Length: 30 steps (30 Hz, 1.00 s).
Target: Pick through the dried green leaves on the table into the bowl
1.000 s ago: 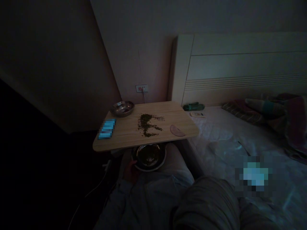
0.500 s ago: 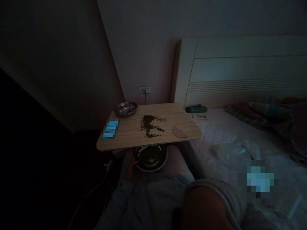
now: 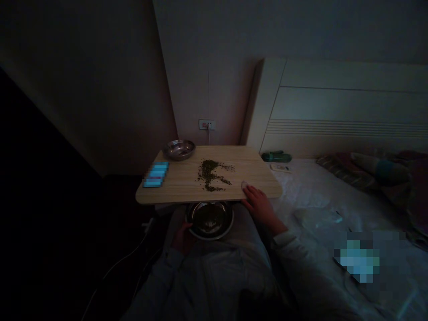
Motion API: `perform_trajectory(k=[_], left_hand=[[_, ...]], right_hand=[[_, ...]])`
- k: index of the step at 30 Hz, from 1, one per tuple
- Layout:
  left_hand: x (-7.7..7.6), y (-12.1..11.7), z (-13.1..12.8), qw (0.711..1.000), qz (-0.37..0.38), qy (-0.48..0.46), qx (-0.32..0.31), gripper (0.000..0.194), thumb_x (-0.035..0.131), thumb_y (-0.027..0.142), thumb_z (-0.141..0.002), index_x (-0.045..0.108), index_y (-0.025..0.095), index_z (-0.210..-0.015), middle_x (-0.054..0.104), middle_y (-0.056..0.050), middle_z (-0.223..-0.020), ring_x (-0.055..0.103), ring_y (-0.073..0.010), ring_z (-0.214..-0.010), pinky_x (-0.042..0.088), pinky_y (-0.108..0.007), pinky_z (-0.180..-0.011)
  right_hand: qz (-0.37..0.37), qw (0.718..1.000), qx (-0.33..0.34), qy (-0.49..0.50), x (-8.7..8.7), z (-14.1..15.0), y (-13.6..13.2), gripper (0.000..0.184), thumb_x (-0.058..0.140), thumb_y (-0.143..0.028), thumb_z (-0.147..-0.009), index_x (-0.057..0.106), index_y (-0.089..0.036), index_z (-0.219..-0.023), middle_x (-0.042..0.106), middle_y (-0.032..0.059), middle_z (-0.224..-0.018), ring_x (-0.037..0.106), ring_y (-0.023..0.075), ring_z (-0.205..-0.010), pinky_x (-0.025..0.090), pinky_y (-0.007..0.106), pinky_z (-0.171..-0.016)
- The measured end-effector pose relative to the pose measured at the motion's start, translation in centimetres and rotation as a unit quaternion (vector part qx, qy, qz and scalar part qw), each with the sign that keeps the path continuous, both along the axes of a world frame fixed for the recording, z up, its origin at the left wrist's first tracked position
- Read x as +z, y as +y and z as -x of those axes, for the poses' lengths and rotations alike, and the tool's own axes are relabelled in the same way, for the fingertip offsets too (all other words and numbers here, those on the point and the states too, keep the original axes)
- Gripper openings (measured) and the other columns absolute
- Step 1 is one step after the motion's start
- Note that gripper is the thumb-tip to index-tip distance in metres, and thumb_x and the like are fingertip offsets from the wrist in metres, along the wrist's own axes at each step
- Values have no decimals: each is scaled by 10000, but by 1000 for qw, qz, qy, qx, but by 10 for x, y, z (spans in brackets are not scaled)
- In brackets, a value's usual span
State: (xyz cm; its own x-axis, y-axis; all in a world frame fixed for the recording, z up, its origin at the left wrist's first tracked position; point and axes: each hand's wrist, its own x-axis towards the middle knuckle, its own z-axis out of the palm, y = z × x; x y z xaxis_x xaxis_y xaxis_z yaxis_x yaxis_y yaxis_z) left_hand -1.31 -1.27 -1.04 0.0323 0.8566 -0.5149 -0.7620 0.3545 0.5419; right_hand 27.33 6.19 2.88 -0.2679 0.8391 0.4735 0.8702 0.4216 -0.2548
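In dim light, my left hand grips the near left rim of a metal bowl resting on my lap below the table's front edge. Dark small grains appear to lie in the bowl, though they are hard to make out. My right hand reaches palm down over the table's right front corner, fingers stretched out. Its fingertips cover most of a pinkish, flat, half-round piece like a protractor. To the left of that hand, a scattered heap of small greenish grains lies on the wooden tabletop.
A second metal bowl stands at the table's back left corner, with a blurred lit phone in front. On the bed are a green bottle, a pale remote, a blurred lit device and bundled bedding.
My right arm has swung up from the lower right, bringing the hand onto the pinkish half-round piece. My left hand stays on the lap bowl. The view has shifted slightly.
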Motion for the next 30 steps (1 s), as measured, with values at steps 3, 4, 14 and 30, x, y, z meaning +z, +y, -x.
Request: perform_trajectory(k=[3,4,14,30], left_hand=[[1,0,0,999,45,14,-9,183,566,105,-692,656,159,-841,726,-53,-713,687,-265,-867,543,-382,-785],[2,-1,-1,999,49,19,-11,172,567,105,-690,654,155,-830,719,-54,-694,686,-266,-865,543,-380,-780],[9,-1,-6,999,8,51,1,290,574,73,-639,651,172,-900,729,-39,-762,669,-268,-927,527,-379,-815],[5,1,-5,999,20,44,8,397,577,90,-639,650,183,-1018,742,-40,-832,658,-270,-965,524,-394,-833]], right_hand=[[-14,997,56,53,-3,-7,-4,409,438,-112,-800,616,-182,-1162,615,121,-1225,555,250,-1151,441,472,-977],[-14,995,66,79,-3,-8,-4,445,414,-78,-778,618,-193,-1156,633,106,-1195,574,235,-1122,456,459,-964],[14,956,168,239,26,49,16,356,415,-117,-809,628,-208,-1080,668,77,-1018,611,185,-963,501,374,-882],[82,971,175,144,33,80,20,375,461,-36,-786,640,-182,-1082,669,87,-1042,612,193,-979,480,363,-895]])
